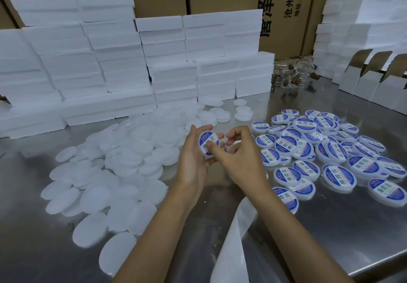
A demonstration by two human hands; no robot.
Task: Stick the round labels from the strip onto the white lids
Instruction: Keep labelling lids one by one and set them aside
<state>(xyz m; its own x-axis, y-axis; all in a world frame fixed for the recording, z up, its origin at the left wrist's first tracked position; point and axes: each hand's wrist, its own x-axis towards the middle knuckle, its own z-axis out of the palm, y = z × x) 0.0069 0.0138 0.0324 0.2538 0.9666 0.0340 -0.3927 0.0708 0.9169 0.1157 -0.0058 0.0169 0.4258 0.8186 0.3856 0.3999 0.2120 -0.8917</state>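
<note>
My left hand (193, 161) holds a white lid (208, 144) upright above the middle of the steel table, fingers curled round its edge. A round blue-and-white label covers its face. My right hand (237, 153) presses its thumb on that label, the other fingers loosely curled. A heap of plain white lids (123, 164) spreads out to the left. Labelled lids (326, 155) lie in a pile to the right. The white backing strip (233, 238) runs from under my right forearm toward the near edge.
Stacks of white foam boxes (123, 67) wall off the back and left of the steel table (330, 238). Brown cartons stand behind them. Open white cardboard boxes (372, 84) and clear jars (293, 75) sit at the back right.
</note>
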